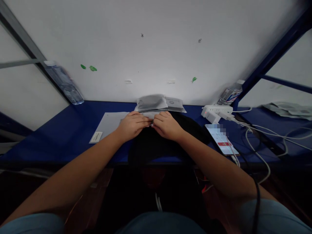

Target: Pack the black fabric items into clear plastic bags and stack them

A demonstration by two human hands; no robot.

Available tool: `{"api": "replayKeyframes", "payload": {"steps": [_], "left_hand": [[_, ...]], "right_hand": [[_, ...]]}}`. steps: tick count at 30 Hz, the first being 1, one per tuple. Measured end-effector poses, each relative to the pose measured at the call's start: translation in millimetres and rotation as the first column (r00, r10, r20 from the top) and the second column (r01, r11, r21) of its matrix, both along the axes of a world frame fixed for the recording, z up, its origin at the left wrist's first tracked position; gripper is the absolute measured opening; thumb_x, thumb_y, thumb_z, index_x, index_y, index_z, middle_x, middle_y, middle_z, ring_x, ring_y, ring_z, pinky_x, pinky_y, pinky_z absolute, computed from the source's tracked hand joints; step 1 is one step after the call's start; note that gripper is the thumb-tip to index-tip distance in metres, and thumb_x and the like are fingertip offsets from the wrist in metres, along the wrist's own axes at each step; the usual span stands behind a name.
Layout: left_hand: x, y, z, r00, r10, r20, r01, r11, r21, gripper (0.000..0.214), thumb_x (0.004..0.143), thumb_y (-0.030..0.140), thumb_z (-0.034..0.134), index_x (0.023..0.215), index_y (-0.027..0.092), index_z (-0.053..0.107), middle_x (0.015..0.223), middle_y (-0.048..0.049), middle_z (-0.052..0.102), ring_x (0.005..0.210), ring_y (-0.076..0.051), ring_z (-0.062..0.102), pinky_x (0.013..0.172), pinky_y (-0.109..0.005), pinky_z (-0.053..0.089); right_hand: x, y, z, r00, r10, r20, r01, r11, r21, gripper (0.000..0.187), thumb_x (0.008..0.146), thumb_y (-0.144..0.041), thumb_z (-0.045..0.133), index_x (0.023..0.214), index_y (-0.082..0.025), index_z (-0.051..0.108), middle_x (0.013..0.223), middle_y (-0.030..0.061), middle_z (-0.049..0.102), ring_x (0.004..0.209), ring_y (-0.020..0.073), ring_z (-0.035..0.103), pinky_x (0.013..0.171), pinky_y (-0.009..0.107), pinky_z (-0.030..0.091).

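My left hand (134, 125) and my right hand (168, 125) meet at the middle of the blue desk, both with fingers bent and closed. Their fingertips pinch the near edge of a pale, thin plastic-looking piece (149, 114), mostly hidden by the hands. Beneath them spreads a black cloth-like item (156, 148). Just beyond, a frosted pouch (151, 102) lies against the wall, overlapping a second grey packet (175, 103). A light grey sheet (113, 121) with a white label (96, 136) lies to the left, partly behind my left hand.
On the right, a lit phone (223, 139) lies near a white power strip (216, 110) with tangled white cables (258, 128). Plastic bottles lean at the back left (64, 83) and back right (230, 93). Flat grey packets (290, 109) lie at far right. A black cable crosses my right arm.
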State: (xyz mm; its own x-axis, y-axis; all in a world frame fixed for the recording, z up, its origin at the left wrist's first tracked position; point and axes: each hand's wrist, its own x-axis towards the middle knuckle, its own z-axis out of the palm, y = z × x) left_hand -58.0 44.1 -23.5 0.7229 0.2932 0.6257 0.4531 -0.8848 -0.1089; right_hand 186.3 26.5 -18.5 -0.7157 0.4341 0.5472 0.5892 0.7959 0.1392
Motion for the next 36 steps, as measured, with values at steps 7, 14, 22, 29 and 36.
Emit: {"api": "replayKeyframes", "payload": {"steps": [7,14,22,29,36], "left_hand": [[-6.4,1.5,6.2,0.999,-0.016,0.034,0.017,1.0,-0.024,0.027,0.104,0.026,0.051,0.11,0.028,0.077,0.115,-0.0023,0.08,0.109,-0.018,0.075,0.101,-0.039,0.052],[18.6,-21.9,8.1,0.96,0.28,-0.009,-0.279,0.959,0.056,0.038,0.097,0.019,0.052,0.129,0.019,0.073,0.126,-0.0158,0.074,0.119,-0.034,0.069,0.109,-0.058,0.047],[26.1,-23.1,1.0,0.96,0.271,-0.075,-0.26,0.957,0.129,0.039,0.099,0.011,0.046,0.127,0.013,0.073,0.131,-0.0186,0.072,0.115,-0.033,0.071,0.097,-0.05,0.056],[15.8,-9.7,-3.2,0.973,0.231,0.003,-0.23,0.968,0.098,0.042,0.104,0.017,0.046,0.141,0.021,0.065,0.139,-0.0107,0.069,0.127,-0.028,0.067,0.103,-0.046,0.054],[18.2,-9.0,-2.6,0.966,0.26,-0.006,-0.258,0.962,0.089,0.043,0.105,0.017,0.044,0.143,0.02,0.062,0.141,-0.0089,0.067,0.131,-0.025,0.064,0.108,-0.043,0.054]], "right_hand": [[-1.2,4.5,-3.1,0.999,-0.041,0.01,0.04,0.999,0.023,0.025,0.107,-0.03,0.047,0.098,-0.019,0.068,0.098,0.0098,0.067,0.094,0.026,0.051,0.088,0.041,0.037],[-4.9,2.2,-2.7,0.997,-0.065,0.031,0.063,0.996,0.063,0.029,0.109,-0.027,0.041,0.101,-0.019,0.068,0.099,0.0108,0.067,0.096,0.0262,0.052,0.09,0.042,0.039],[-1.2,-2.2,0.3,0.998,-0.006,0.065,0.0,0.995,0.099,0.028,0.109,-0.023,0.041,0.106,-0.021,0.069,0.103,0.0095,0.068,0.097,0.0251,0.054,0.093,0.043,0.04],[0.6,2.5,-0.6,0.98,-0.164,-0.109,0.163,0.986,-0.024,0.047,0.097,-0.037,0.067,0.137,-0.013,0.06,0.13,0.0187,0.067,0.117,0.034,0.06,0.102,0.049,0.046],[-1.4,-0.1,-3.5,0.964,-0.264,-0.029,0.263,0.964,-0.031,0.04,0.103,-0.017,0.052,0.141,-0.012,0.062,0.141,0.0168,0.067,0.133,0.0291,0.061,0.11,0.045,0.048]]}}
